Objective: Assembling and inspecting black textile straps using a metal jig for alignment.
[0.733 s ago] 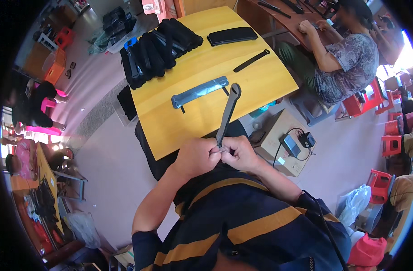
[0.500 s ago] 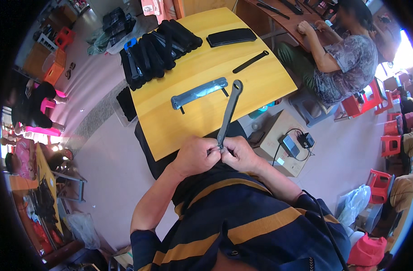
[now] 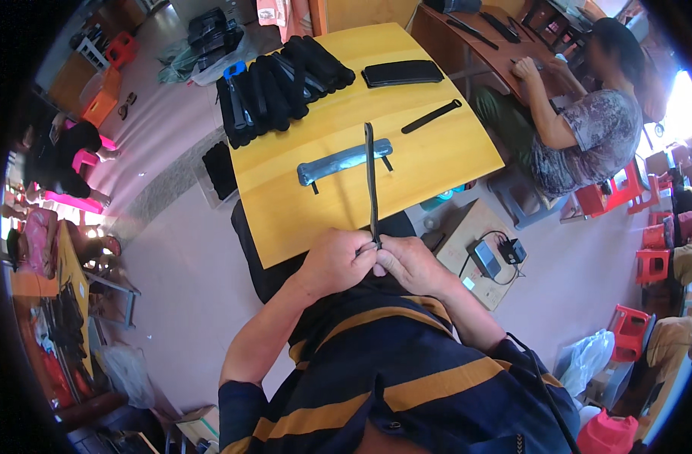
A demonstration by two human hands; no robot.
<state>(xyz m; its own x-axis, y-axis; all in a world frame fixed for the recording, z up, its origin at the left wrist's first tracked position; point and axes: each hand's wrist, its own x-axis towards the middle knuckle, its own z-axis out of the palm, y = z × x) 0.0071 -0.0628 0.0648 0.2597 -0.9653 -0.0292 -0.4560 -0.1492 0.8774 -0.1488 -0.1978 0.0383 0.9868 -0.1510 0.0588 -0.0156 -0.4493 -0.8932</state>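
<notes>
Both hands meet at the near edge of the yellow table [image 3: 437,163], and their fingertips hide the lower end of a thin dark strap [image 3: 372,181]. The left hand [image 3: 333,262] and the right hand [image 3: 412,264] are each pinched shut on that end, knuckles touching; how the strap ends between them cannot be made out. From the hands the strap rises straight away over the table, crossing in front of a grey padded bar [image 3: 344,161] that lies flat beyond the hands. Farther off and to the right lies a short black strip [image 3: 431,116], then a flat black pouch [image 3: 402,73]. Far beyond the left hand a row of black rolled pieces [image 3: 282,87] lines the table's far corner. Well to the right of the right hand another person [image 3: 580,129] sits at a separate bench, their hands partly cut off.
</notes>
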